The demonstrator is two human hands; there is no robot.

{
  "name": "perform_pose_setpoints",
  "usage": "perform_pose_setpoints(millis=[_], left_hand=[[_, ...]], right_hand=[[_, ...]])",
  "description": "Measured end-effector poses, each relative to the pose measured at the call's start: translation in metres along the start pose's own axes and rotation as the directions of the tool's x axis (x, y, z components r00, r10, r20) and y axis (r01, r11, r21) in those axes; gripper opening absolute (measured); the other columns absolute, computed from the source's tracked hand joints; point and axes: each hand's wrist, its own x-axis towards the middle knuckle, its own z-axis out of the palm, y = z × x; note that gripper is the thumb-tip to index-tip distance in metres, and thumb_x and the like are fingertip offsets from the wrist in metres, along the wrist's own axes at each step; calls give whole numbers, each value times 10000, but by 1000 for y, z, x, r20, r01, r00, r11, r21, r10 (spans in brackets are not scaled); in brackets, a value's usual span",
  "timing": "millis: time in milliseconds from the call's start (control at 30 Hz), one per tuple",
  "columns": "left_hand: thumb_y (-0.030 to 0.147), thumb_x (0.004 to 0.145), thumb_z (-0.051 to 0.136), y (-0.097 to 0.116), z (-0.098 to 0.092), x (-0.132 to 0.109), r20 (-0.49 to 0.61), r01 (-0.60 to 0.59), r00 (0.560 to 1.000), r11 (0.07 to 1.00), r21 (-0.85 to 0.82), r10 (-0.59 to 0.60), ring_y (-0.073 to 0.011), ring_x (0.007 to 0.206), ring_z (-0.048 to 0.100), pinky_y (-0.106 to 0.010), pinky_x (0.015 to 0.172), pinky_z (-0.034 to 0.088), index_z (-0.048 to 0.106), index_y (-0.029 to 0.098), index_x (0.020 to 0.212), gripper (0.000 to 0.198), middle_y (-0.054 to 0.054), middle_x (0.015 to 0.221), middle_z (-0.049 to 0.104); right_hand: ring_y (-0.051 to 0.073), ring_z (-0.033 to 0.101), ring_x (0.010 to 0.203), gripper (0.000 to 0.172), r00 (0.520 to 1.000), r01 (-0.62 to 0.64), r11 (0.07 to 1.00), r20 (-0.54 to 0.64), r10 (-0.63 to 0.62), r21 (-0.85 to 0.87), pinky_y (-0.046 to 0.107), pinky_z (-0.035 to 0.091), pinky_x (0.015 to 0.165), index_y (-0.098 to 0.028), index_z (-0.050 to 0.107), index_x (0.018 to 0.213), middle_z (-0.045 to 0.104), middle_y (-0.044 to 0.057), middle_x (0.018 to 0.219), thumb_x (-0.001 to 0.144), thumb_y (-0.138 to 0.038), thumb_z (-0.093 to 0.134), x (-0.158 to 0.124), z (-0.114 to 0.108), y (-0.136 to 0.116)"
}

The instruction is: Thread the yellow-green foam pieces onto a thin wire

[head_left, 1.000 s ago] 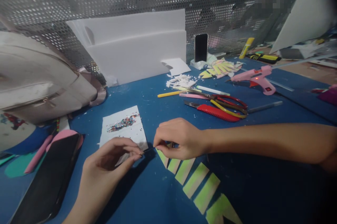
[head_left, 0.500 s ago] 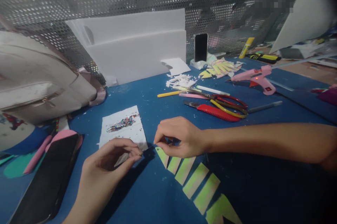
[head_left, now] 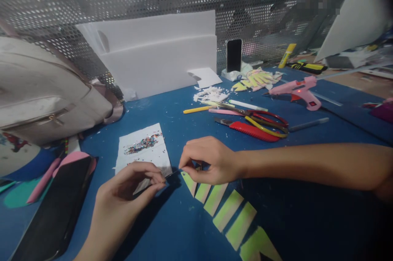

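My left hand [head_left: 129, 193] is closed in a pinch on the near end of a thin dark strip [head_left: 172, 173], at the corner of a white paper [head_left: 143, 150] sprinkled with coloured glitter. My right hand [head_left: 208, 160] is closed in a pinch on the strip's other end, fingertips touching the first of several yellow-green paper strips [head_left: 227, 210] laid in a row on the blue table [head_left: 172, 228]. The two hands are a few centimetres apart.
Red-and-yellow scissors [head_left: 267, 121], a red utility knife [head_left: 248, 129], pencils and a pink glue gun [head_left: 296, 90] lie behind my right arm. White foam boards [head_left: 159, 54] and a phone [head_left: 234, 55] stand at the back. A beige bag [head_left: 46, 93] and a black case [head_left: 53, 210] sit left.
Hardly anything. My left hand's fingertips shifted slightly, and my right hand lifted a touch off the first yellow-green strip; both pinches stay in place.
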Motion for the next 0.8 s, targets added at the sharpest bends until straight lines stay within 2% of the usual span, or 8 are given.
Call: perform_pose_setpoints(millis=[167, 267, 400, 633, 800], left_hand=[[213, 707, 756, 0, 1, -2, -31, -3, 1000, 1000, -24, 2, -140, 696, 640, -193, 717, 554, 688, 235, 762, 91, 31, 720, 677], [238, 703, 777, -2, -1, -1, 7, -12, 1000, 1000, -9, 12, -150, 704, 651, -203, 709, 566, 687, 228, 768, 111, 19, 734, 682], [166, 726, 741, -5, -4, 1, 36, -31, 999, 1000, 6, 31, -119, 714, 650, -166, 722, 556, 683, 241, 788, 112, 30, 735, 676], [138, 771, 711, -9, -9, 0, 131, -151, 982, 985, 78, 140, -107, 746, 655, -154, 731, 548, 668, 248, 800, 122, 33, 769, 686], [141, 801, 695, -12, -10, 1, 143, -213, 969, 973, 88, 199, -104, 779, 663, -169, 764, 553, 657, 258, 865, 138, 41, 819, 688]], right_hand=[[95, 510, 651, 71, 1000, 6, 1000, -7, -6, 6, 220, 405, 653, -175, 534, 845, 571, -15, 698, 877, -117, 510, 0, 0, 0], [92, 512, 652, 67, 1000, 11, 1000, -7, -11, 8, 217, 405, 654, -175, 533, 845, 568, -17, 696, 877, -117, 519, 0, 0, 0], [88, 501, 649, 67, 1000, 21, 1000, -15, -20, 11, 216, 396, 647, -169, 539, 850, 566, -18, 697, 882, -114, 517, 0, 0, 0], [81, 494, 645, 60, 1000, 17, 1000, -2, -17, 19, 208, 395, 644, -160, 551, 848, 562, -20, 693, 879, -112, 534, 0, -1, 0], [85, 493, 641, 64, 1000, 25, 1000, -11, -25, 19, 210, 399, 639, -164, 556, 851, 570, -18, 693, 883, -117, 527, 1, 0, 0]])
